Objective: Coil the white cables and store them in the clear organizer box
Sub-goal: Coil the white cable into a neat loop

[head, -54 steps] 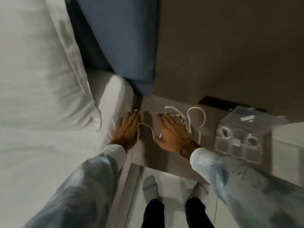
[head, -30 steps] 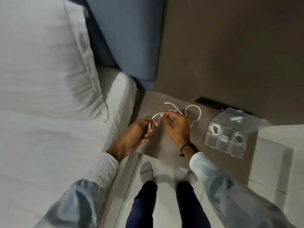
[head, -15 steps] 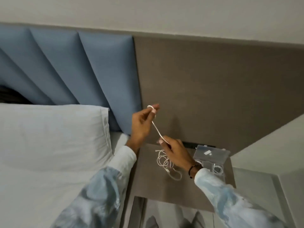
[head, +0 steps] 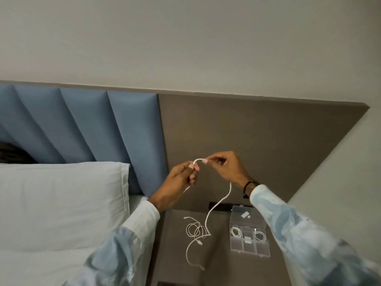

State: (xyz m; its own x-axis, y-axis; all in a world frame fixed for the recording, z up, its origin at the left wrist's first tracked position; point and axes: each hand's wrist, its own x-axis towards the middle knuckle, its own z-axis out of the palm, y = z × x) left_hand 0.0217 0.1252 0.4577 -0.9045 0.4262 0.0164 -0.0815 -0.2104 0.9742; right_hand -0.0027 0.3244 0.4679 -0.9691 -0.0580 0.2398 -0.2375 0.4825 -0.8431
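The white cable [head: 219, 203] arches between the left hand [head: 179, 183] and the right hand [head: 225, 167], both pinching it above the nightstand [head: 177, 254], the rest hanging to a loose tangle beside the open clear organizer box [head: 249, 234]. Half a second ago the hands were further apart, now they are close together

Two hands, the left hand [head: 176, 183] and the right hand [head: 225, 169], share one white cable [head: 218, 203]. One loose tangle of white cable [head: 195, 231] lies mid-worktop [head: 177, 265]. One clear organizer box [head: 249, 247] sits at the worktop's right edge, with two coiled cables [head: 236, 232] inside. One pillow [head: 61, 203] is on the bed.
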